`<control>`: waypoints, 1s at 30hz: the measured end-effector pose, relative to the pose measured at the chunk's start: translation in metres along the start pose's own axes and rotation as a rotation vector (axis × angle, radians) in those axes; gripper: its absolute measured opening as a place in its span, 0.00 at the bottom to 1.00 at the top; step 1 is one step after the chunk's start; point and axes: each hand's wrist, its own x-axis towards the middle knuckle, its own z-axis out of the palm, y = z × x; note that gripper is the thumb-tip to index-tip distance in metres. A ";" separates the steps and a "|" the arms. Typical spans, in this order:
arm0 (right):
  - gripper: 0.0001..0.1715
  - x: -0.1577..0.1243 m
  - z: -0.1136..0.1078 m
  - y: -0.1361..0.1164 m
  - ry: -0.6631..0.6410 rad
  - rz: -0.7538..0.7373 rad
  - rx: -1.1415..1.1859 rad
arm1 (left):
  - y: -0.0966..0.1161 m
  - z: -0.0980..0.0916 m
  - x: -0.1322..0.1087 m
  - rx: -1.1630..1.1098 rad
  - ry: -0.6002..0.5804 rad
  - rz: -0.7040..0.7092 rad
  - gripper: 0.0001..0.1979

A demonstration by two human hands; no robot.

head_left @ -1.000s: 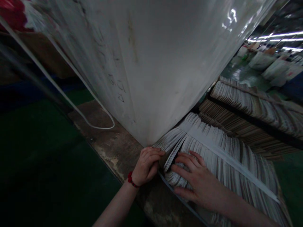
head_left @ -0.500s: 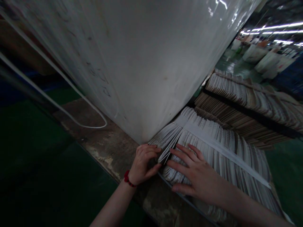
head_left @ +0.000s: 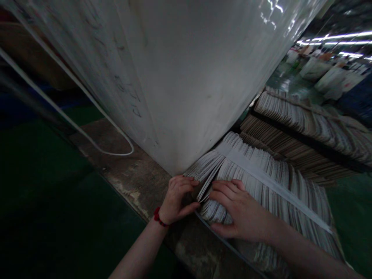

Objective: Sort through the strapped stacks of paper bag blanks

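A bundle of stacked cardboard sheets (head_left: 279,217) stands on edge, bound by a white strap (head_left: 267,180). At its left end several sheets fan apart, leaving a narrow dark gap. My left hand (head_left: 177,197), with a red bracelet (head_left: 159,217) at the wrist, curls its fingers over the outermost sheets, its thumb low near their bottom corner. On the other side of the gap, my right hand (head_left: 236,211) rests against the bundle with bent fingertips at the sheet edges and the thumb held apart. What lies beneath the fingertips is hidden.
A tall white plastic-wrapped block (head_left: 186,85) rises right behind the hands. A white cord loop (head_left: 116,154) hangs at the left over a worn wooden board (head_left: 128,174). More bundled cardboard (head_left: 302,135) lies at the right. Green floor (head_left: 58,201) shows at the left.
The fingers of my right hand have bent and drawn closer together. The gap between the fanned sheets looks slightly wider. My left hand has stayed nearly in place.
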 end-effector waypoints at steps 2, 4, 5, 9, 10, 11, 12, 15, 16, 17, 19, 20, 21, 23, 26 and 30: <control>0.36 0.000 0.000 0.001 0.008 0.023 0.029 | 0.000 -0.001 0.000 -0.005 -0.006 -0.005 0.18; 0.42 -0.001 0.000 0.003 0.005 0.038 0.030 | 0.000 -0.001 -0.001 -0.008 -0.011 -0.015 0.16; 0.45 -0.001 -0.001 0.003 -0.001 0.040 0.026 | 0.000 0.000 -0.001 -0.007 -0.013 -0.024 0.15; 0.50 -0.001 -0.001 0.005 -0.017 0.035 0.010 | 0.001 0.002 -0.002 -0.003 -0.006 -0.042 0.15; 0.49 -0.001 -0.001 0.005 -0.017 0.036 0.009 | 0.002 0.002 -0.002 -0.005 0.003 -0.041 0.16; 0.49 -0.001 -0.001 0.006 -0.017 0.038 0.007 | 0.002 0.002 -0.001 -0.008 0.010 -0.037 0.17; 0.48 -0.001 -0.001 0.006 -0.018 0.039 0.006 | 0.002 0.002 -0.001 -0.011 0.016 -0.033 0.18; 0.46 -0.002 0.001 0.007 -0.017 0.032 0.000 | 0.004 0.002 0.001 -0.025 0.028 -0.026 0.20; 0.46 -0.002 0.001 0.007 -0.014 0.026 -0.001 | 0.004 0.002 0.001 -0.028 0.028 -0.025 0.20; 0.45 -0.002 0.001 0.008 -0.011 0.021 -0.001 | 0.004 0.002 0.002 -0.030 0.027 -0.026 0.20; 0.44 -0.003 0.002 0.008 -0.002 0.017 0.001 | 0.004 0.002 0.002 -0.030 0.027 -0.027 0.20; 0.44 -0.003 0.001 0.008 0.003 0.017 0.002 | 0.004 0.002 0.002 -0.030 0.027 -0.028 0.20; 0.43 -0.003 0.001 0.008 0.006 0.016 0.002 | 0.003 0.002 0.002 -0.031 0.027 -0.029 0.20; 0.43 -0.003 0.000 0.007 0.011 0.014 0.004 | 0.003 0.003 0.001 -0.033 0.027 -0.031 0.20; 0.41 0.001 -0.001 0.004 0.018 0.024 0.004 | 0.002 0.002 0.001 -0.044 0.016 -0.033 0.19; 0.38 0.011 0.002 -0.003 0.056 0.066 -0.047 | 0.004 0.000 0.003 -0.048 0.007 -0.049 0.09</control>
